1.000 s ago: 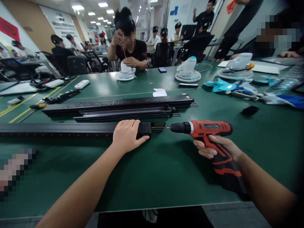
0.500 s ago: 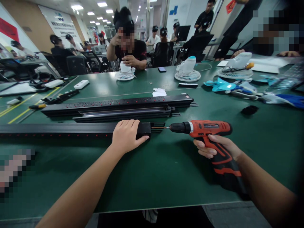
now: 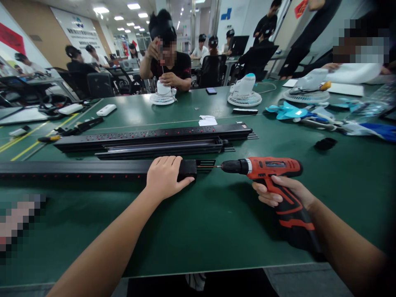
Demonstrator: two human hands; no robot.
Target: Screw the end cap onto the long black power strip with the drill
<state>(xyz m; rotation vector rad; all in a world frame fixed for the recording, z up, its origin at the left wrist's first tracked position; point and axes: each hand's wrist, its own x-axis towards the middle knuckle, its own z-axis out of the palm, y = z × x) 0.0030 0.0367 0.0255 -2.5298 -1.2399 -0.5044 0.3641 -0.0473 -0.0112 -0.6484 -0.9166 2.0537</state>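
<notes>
My left hand (image 3: 165,176) lies closed over the right end of a long black power strip (image 3: 77,168) that runs along the green table (image 3: 198,231). My right hand (image 3: 283,193) grips the handle of a red and black cordless drill (image 3: 266,168). The drill lies level and its bit points left into the strip's end (image 3: 204,165).
Two more long black strips (image 3: 154,138) lie just behind. Small white fans (image 3: 244,93), blue fan blades (image 3: 286,111), a small black part (image 3: 325,144) and white slips (image 3: 208,121) are farther back. A person across the table works on a fan (image 3: 163,94). Others sit at desks behind.
My hands, the drill and the strip have stayed put. The person opposite has shifted a raised hand, and a sheet at the far right has moved.
</notes>
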